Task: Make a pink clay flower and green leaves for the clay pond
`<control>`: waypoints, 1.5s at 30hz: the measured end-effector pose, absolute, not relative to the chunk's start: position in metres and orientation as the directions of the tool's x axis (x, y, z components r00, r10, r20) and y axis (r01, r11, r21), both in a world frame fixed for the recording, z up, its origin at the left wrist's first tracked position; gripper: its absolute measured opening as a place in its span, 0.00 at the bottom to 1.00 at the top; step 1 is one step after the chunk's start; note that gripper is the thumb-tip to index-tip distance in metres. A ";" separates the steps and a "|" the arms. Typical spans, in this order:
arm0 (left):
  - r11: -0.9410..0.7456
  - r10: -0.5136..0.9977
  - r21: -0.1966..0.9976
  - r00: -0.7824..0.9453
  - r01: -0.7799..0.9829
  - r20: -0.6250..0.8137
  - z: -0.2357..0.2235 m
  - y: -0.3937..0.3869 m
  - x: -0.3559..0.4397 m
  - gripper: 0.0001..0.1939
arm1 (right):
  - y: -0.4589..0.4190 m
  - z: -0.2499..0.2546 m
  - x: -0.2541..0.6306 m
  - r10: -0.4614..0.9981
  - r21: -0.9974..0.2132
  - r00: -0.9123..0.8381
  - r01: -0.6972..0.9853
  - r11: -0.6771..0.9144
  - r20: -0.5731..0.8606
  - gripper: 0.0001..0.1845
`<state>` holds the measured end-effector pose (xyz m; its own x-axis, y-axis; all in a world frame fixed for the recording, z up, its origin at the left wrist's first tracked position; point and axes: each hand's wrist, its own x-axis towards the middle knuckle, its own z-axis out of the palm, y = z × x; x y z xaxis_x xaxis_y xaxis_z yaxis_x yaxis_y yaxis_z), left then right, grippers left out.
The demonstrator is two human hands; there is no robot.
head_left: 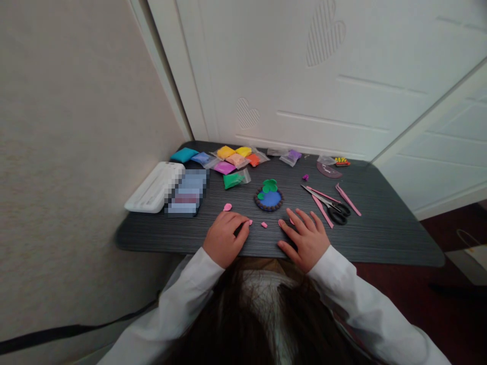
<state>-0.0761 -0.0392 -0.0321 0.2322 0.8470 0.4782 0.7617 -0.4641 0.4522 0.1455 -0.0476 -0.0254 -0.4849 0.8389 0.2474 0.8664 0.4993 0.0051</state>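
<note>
My left hand (227, 237) rests near the table's front edge, with thumb and index finger closing around a small pink clay piece (250, 222). Its other fingers are bent and partly hidden. Spread fingers show on my right hand (305, 239), whose index fingertip touches another pink clay piece (280, 222); a further pink bit (291, 221) shows between its fingers. Between the hands lies a loose pink clay piece (264, 224). A flattened pink clay petal shape (227, 207) sits just beyond my left hand. Farther back is a blue clay disc (271, 199) with a brown beaded rim and green leaf shapes (270, 185).
Scissors (337, 213) lie among pink strips right of the disc, beside pink tweezers (348, 198). Coloured clay packets (225, 152) line the back, with a green packet (234, 179) nearer. A white case (155, 187) and a blurred phone-like object (188, 192) occupy the left.
</note>
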 end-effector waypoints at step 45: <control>-0.456 0.851 0.445 0.232 0.771 0.470 -0.034 -0.039 -0.076 0.08 | -0.047 -0.025 0.117 0.854 -0.054 -0.440 0.881 0.471 0.277 0.25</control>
<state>-0.0761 -0.0389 -0.0342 0.2319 0.8514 0.4704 0.7710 -0.4558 0.4449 0.1172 -0.0468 -0.0253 -0.4397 0.8543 0.2772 0.8805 0.4709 -0.0544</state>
